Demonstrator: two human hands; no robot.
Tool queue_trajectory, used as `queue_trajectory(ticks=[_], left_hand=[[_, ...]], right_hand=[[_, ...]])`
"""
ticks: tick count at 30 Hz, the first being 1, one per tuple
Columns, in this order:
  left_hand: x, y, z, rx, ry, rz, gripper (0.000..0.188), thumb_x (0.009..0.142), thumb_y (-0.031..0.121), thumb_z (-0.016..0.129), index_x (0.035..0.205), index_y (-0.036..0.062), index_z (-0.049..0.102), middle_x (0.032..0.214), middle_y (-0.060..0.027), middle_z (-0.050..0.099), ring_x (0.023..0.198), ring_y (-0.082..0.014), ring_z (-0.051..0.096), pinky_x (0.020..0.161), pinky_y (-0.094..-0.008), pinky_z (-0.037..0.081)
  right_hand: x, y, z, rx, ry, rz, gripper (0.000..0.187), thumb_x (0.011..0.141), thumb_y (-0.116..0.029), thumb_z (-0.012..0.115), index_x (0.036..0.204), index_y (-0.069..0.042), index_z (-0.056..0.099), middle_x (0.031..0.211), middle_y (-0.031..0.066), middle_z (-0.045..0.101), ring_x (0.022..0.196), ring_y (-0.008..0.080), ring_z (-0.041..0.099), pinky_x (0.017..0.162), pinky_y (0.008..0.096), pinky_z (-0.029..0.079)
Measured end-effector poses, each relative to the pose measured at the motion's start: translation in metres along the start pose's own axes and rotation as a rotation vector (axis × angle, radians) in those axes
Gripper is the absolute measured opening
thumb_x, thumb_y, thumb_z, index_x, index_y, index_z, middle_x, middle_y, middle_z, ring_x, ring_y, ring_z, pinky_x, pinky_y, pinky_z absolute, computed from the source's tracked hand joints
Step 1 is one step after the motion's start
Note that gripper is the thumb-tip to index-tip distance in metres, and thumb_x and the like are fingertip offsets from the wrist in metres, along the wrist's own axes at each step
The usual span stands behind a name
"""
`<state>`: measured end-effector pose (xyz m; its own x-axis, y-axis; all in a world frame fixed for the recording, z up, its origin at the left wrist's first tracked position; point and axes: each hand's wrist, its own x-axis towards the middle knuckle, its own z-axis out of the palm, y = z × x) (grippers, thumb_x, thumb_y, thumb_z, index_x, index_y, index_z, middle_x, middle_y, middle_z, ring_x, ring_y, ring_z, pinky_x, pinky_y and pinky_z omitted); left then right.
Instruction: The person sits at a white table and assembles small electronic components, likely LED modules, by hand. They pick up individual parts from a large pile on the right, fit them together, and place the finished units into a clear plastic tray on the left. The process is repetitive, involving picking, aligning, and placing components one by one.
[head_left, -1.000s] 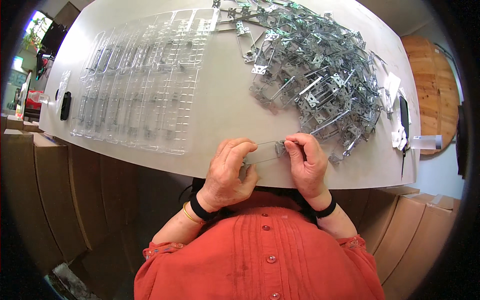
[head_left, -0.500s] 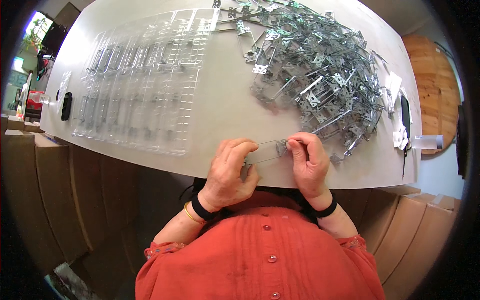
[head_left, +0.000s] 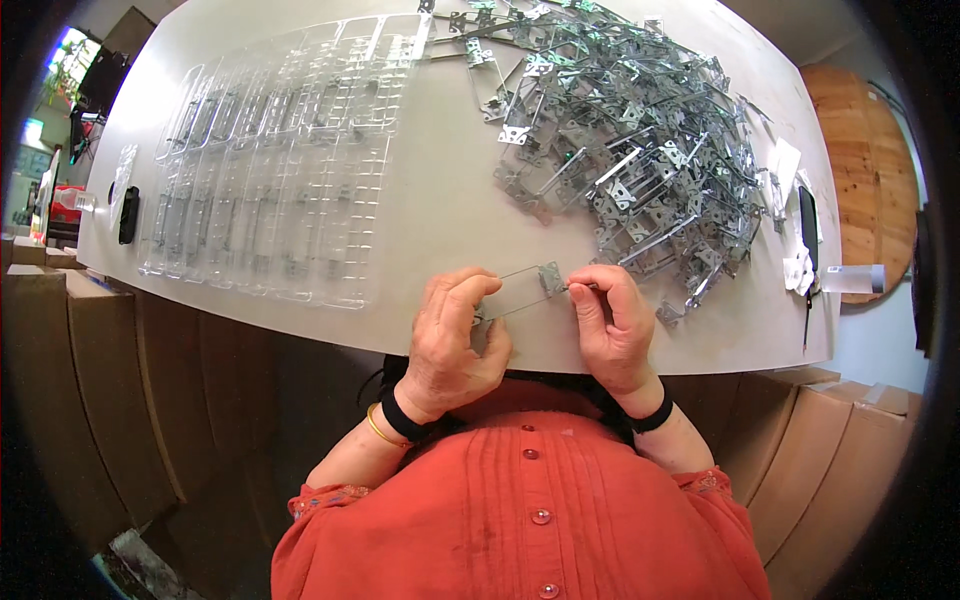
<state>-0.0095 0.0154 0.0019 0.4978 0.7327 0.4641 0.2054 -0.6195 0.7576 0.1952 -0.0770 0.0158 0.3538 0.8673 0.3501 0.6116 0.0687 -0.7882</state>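
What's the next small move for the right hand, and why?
Probably ease the right hand's pinched fingers slightly leftward, against the thin, wire-sided grey metal bracket. They meet right at its right end; exactly what they pinch is too small to tell. The left hand holds the opposite end, so it could brace the push.

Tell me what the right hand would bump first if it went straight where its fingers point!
Probably the metal plate just left of the right hand; whether they touch is unclear.

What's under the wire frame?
Pale table shows between the long wires of the wire frame. Whatever lies beneath its left end, behind the left hand, is covered.
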Motion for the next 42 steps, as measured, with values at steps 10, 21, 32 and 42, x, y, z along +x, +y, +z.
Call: queue_trajectory(ticks=[10,21,32,42], left_hand=[[0.0009,0.0007,-0.0015,0.023,-0.008,0.011,0.054,0.076,-0.01,0.076,0.127,0.0007,0.063,0.122,-0.0205,0.071,0.108,-0.0377,0.069,0.095,-0.0442,0.058],[0.0013,-0.0002,-0.0008,0.008,-0.005,0.011,0.054,0.076,-0.01,0.077,0.127,0.0009,0.063,0.122,-0.0202,0.07,0.108,-0.0372,0.068,0.095,-0.0442,0.058],[0.0012,0.0009,-0.0008,0.016,-0.013,0.011,0.054,0.076,-0.009,0.076,0.128,0.0003,0.062,0.122,-0.0213,0.07,0.108,-0.0381,0.068,0.095,-0.0448,0.058],[0.0008,-0.0001,-0.0008,0.008,-0.014,0.013,0.054,0.077,-0.009,0.076,0.128,0.0001,0.062,0.121,-0.0211,0.07,0.106,-0.0377,0.068,0.094,-0.0444,0.058]], right_hand=[[0.003,-0.001,0.0021,-0.059,0.005,-0.044,0.013,0.102,-0.005,0.079,0.112,-0.004,0.07,0.099,0.0129,0.074,0.078,0.0289,0.07,0.07,0.0367,0.056],[0.004,0.0036,0.0048,-0.08,0.022,-0.101,0.015,0.101,-0.007,0.081,0.11,-0.004,0.07,0.098,0.0134,0.074,0.078,0.0288,0.07,0.07,0.0374,0.056],[0.004,0.0009,0.0026,-0.078,0.015,-0.083,0.015,0.1,-0.005,0.081,0.111,-0.004,0.071,0.1,0.0132,0.074,0.08,0.0284,0.071,0.071,0.0369,0.057],[0.0047,-0.0005,0.0037,-0.085,0.032,-0.089,0.016,0.1,-0.008,0.083,0.109,-0.004,0.07,0.098,0.0125,0.074,0.078,0.0275,0.069,0.07,0.0365,0.056]])
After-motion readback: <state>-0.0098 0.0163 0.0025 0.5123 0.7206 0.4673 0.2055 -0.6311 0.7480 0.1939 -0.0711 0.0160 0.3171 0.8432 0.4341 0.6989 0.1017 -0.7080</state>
